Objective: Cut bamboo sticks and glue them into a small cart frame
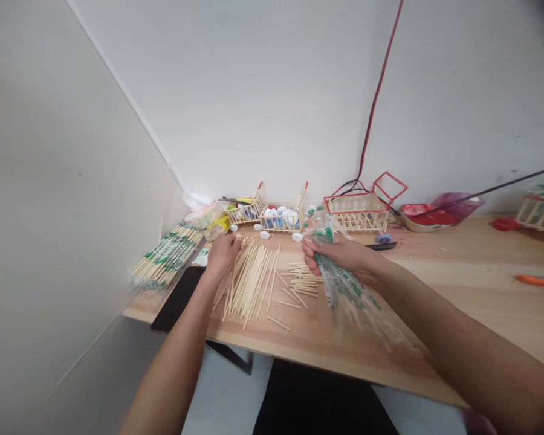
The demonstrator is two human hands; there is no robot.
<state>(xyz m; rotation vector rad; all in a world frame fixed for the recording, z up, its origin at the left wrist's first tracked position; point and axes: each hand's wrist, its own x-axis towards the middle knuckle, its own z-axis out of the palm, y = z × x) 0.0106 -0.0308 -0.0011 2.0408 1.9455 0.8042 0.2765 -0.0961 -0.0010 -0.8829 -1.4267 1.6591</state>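
My right hand [324, 251] is closed round a bunch of clear plastic chopstick wrappers [351, 290] with green print, which fan out below it over the table. My left hand [224, 251] is curled shut at the far left end of a pile of loose wooden chopsticks [251, 275]. Whatever its fingers hold, if anything, is hidden. Between the hands lie short cut stick pieces [303, 279], some stacked and some scattered.
Wrapped chopsticks [170, 257] lie at the left beside a black board [179, 299]. Along the wall stand two small stick carts [278, 220] [245, 211] and a red-rimmed stick basket [356, 211]. A dish of red paint [428, 215] and an orange-handled tool [537, 280] are further right.
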